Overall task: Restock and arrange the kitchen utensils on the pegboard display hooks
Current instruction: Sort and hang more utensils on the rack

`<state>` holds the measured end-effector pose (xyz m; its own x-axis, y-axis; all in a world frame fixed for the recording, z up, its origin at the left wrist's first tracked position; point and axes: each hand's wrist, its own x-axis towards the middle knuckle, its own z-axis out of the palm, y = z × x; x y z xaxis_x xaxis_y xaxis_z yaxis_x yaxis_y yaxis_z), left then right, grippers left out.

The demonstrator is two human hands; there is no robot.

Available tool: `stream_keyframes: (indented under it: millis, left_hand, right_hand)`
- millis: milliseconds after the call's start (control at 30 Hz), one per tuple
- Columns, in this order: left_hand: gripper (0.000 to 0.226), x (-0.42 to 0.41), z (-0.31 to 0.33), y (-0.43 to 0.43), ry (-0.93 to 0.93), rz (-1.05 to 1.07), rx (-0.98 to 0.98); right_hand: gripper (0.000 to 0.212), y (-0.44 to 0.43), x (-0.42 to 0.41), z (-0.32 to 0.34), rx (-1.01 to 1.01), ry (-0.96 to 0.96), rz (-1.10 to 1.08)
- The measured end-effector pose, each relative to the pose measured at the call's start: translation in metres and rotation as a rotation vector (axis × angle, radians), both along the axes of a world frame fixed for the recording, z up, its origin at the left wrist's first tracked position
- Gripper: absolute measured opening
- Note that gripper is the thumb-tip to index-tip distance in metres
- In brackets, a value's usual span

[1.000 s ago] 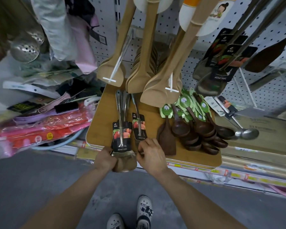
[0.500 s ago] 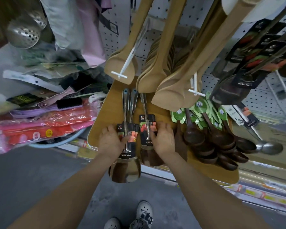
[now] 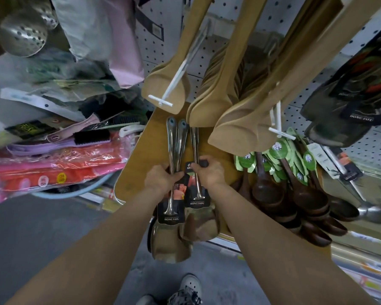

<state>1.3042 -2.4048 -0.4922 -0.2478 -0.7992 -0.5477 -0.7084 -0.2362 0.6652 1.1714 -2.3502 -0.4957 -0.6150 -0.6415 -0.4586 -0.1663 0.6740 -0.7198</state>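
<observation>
A person's bare hands work among steel spatulas lying on a wooden board below the pegboard. The left hand grips a pair of steel spatulas by their handles, its fingers curled round both at once. The right hand, just beside it, holds a third steel spatula, its fingers curled over the handle and the top of the black label card. All three spatulas lie lengthwise on the board, handles toward the pegboard. Their broad blades jut past the board's near edge, above the grey floor.

Pale wooden spatulas hang from white hooks directly above the board. To the right, dark wooden spoons with green tags are heaped on the same board, with a steel ladle beyond them. More carded steel spatulas hang at upper right. At left lie pink and red packets, and a perforated skimmer hangs above them. The person's shoes show at the bottom.
</observation>
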Motion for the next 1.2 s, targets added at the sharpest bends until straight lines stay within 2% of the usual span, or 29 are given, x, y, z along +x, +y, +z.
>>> stream_keyframes:
  millis: [100, 200, 433, 567, 700, 833, 933, 1033, 1200]
  left_hand:
    - [0.017, 0.011, 0.005, 0.014, 0.097, 0.05, 0.02]
    - [0.016, 0.022, 0.011, 0.028, 0.17, 0.082, 0.007]
    - [0.005, 0.054, 0.029, 0.069, 0.267, 0.178, 0.089]
    - [0.002, 0.073, 0.045, 0.101, 0.34, 0.187, 0.057]
    - [0.015, 0.098, 0.065, 0.138, 0.357, 0.173, 0.047]
    - [0.013, 0.129, 0.093, 0.175, 0.36, 0.116, -0.002]
    - [0.015, 0.151, 0.118, 0.198, 0.367, 0.072, -0.039]
    - [0.005, 0.168, 0.152, 0.223, 0.417, 0.036, -0.097]
    - [0.007, 0.179, 0.209, 0.255, 0.522, -0.108, -0.201]
  right_hand:
    - [0.029, 0.01, 0.004, -0.004, -0.049, -0.095, 0.001]
    - [0.015, 0.024, 0.009, -0.004, -0.087, -0.169, -0.017]
    - [0.01, 0.066, 0.033, -0.002, -0.147, -0.267, -0.059]
    - [0.016, 0.102, 0.051, 0.015, -0.145, -0.28, -0.059]
    - [0.011, 0.142, 0.074, 0.045, -0.162, -0.272, -0.048]
    - [0.016, 0.185, 0.108, 0.078, -0.192, -0.282, -0.058]
    - [0.019, 0.213, 0.129, 0.103, -0.263, -0.277, -0.057]
    - [0.015, 0.24, 0.145, 0.134, -0.321, -0.26, -0.048]
    - [0.029, 0.279, 0.158, 0.189, -0.442, -0.239, -0.024]
